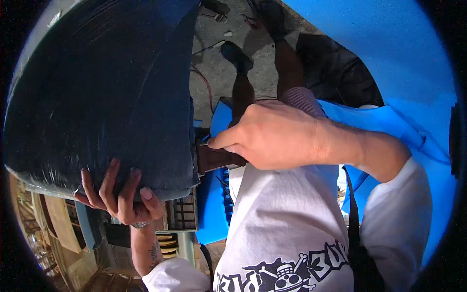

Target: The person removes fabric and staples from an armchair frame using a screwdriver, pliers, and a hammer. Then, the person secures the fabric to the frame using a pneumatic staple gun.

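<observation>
A large dark navy fabric-covered piece [107, 87], with clear plastic film showing along its rim, fills the left side of the head view. My left hand [121, 197] lies against its near edge, fingers spread flat over the fabric. My right hand [277, 136] is closed in a pinch beside the piece's right edge, forefinger and thumb pointing at it. Whatever is between those fingers is hidden. Just under the fingertips, a dark brown strip [214, 156] sticks out from the fabric edge.
Blue sheet material [389, 53] curves along the right, with more blue [209, 209] below the strip. My legs and dark shoes [237, 57] are on the grey concrete floor [209, 92], near a thin cable [206, 82]. Wooden frames [58, 219] stand at the lower left.
</observation>
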Demonstrator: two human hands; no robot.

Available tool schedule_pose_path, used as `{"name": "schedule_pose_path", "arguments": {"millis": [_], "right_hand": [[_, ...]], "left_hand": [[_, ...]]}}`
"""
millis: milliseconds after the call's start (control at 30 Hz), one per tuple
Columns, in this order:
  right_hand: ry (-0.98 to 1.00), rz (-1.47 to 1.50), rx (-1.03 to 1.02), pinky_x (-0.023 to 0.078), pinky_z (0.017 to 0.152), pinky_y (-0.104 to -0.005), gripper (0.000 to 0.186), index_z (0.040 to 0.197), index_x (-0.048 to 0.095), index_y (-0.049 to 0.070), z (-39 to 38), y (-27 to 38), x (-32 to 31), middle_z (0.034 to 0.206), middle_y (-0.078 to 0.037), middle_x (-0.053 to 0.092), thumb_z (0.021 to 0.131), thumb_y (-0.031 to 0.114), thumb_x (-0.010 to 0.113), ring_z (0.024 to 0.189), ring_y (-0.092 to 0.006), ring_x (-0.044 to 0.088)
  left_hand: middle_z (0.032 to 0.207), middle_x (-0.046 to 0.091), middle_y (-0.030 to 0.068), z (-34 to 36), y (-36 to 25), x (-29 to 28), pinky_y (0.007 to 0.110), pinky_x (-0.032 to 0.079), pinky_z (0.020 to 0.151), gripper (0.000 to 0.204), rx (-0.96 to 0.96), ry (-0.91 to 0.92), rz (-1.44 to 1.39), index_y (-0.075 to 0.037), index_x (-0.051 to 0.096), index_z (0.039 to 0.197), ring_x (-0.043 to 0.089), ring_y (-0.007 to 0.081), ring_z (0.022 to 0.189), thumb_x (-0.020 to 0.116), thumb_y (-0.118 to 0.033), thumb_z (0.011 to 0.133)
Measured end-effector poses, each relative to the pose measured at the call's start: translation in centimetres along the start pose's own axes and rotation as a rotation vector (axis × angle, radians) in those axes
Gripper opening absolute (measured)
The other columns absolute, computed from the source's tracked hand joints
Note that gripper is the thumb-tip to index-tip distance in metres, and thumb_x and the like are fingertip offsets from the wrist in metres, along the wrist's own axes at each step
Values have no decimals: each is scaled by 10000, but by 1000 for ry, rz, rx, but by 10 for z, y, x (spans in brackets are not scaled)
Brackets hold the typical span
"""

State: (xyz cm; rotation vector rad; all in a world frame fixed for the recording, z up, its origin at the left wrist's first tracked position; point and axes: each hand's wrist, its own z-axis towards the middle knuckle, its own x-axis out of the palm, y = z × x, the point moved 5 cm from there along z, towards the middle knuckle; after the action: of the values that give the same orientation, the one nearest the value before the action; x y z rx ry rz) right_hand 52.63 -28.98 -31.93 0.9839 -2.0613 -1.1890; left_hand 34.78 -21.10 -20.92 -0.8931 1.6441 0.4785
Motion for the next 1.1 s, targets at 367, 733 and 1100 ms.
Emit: {"name": "schedule_pose_path", "arguments": {"millis": [367, 733, 1100], "right_hand": [[-195, 419, -98, 488, 490, -300, 264, 1081, 580, 45, -7, -25, -20, 586, -130, 579, 823, 32, 526, 498, -215, 594], [-80, 313, 55, 522, 569, -376, 175, 959, 608, 89, 23, -13, -35, 647, -176, 600, 815, 95, 509, 614, -292, 624], [1, 97, 43, 543, 565, -361, 283, 1022, 601, 77, 24, -4, -43, 600, -165, 595, 747, 34, 546, 613, -260, 647]], "left_hand": [[1063, 601, 66, 44, 7, 4, 568, 6, 1041, 237, 52, -6, -12, -173, 637, 797, 351, 411, 1201, 440, -304, 812], [1040, 603, 101, 46, 36, 7, 563, 25, 1040, 270, 84, -34, -8, -135, 624, 781, 374, 421, 1177, 412, -293, 839], [1031, 606, 64, 55, 22, 9, 563, 28, 1034, 217, 69, 15, 19, -156, 630, 768, 358, 413, 1190, 457, -279, 808]]}}
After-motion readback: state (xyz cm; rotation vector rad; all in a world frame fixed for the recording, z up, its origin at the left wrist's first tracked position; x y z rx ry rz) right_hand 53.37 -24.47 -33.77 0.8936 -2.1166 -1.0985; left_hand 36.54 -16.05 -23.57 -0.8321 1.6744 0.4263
